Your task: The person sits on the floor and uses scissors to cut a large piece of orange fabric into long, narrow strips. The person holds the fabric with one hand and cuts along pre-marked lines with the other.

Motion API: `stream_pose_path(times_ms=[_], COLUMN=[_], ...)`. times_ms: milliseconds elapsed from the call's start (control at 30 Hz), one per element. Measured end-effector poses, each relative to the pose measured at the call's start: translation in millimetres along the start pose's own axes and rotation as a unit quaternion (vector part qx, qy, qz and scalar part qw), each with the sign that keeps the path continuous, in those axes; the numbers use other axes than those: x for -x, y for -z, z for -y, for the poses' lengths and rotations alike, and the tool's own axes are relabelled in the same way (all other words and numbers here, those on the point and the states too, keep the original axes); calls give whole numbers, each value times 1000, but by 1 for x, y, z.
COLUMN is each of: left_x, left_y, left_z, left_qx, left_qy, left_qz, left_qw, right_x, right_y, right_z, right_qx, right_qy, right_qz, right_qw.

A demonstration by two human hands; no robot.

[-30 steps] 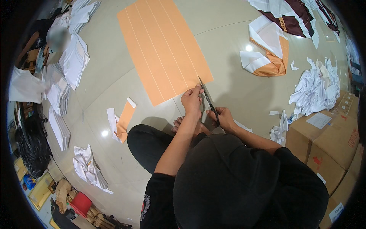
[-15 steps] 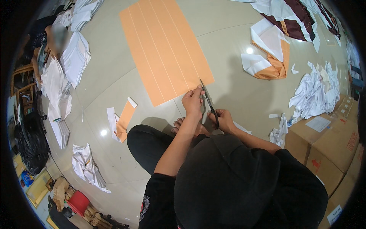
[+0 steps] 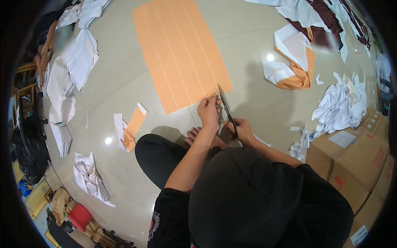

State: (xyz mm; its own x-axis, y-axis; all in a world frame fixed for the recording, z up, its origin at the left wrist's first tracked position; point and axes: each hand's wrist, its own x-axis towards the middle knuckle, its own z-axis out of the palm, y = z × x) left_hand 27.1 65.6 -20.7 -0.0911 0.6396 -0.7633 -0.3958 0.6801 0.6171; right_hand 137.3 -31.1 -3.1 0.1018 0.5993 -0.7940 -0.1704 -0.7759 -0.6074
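Note:
A long orange sheet (image 3: 182,53) marked with thin white lines lies on the pale floor ahead of me. My left hand (image 3: 209,110) pinches its near edge. Black-handled scissors (image 3: 226,108) are gripped in my right hand (image 3: 242,130), blades pointing away from me and biting into the sheet's near right corner. My black cap and black shirt fill the lower part of the view, and my crossed leg in dark trousers (image 3: 159,157) rests below the hands.
An orange offcut with white scraps (image 3: 130,128) lies to the left. Stacks of white sheets (image 3: 66,78) and another person sit far left. Crumpled white paper (image 3: 341,99), cardboard boxes (image 3: 351,157) and orange-and-white folded material (image 3: 291,62) are on the right.
The scissors have advanced slightly into the sheet's near corner, with my left hand staying on the edge. The view shifted a little; the person at far left moved.

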Motion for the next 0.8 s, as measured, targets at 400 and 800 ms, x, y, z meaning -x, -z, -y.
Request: stream_pose_path(times_ms=[400,800], left_x=[-2,0], left_y=[8,8], left_z=[0,-2], left_qx=[25,27], left_qy=[23,20], left_qz=[23,37], left_qw=[999,999], right_x=[-18,-20], right_y=[-7,-9], right_z=[20,26], right_qx=[-13,-24], right_qy=[9,8], right_qz=[0,-5], right_qw=[1000,1000])
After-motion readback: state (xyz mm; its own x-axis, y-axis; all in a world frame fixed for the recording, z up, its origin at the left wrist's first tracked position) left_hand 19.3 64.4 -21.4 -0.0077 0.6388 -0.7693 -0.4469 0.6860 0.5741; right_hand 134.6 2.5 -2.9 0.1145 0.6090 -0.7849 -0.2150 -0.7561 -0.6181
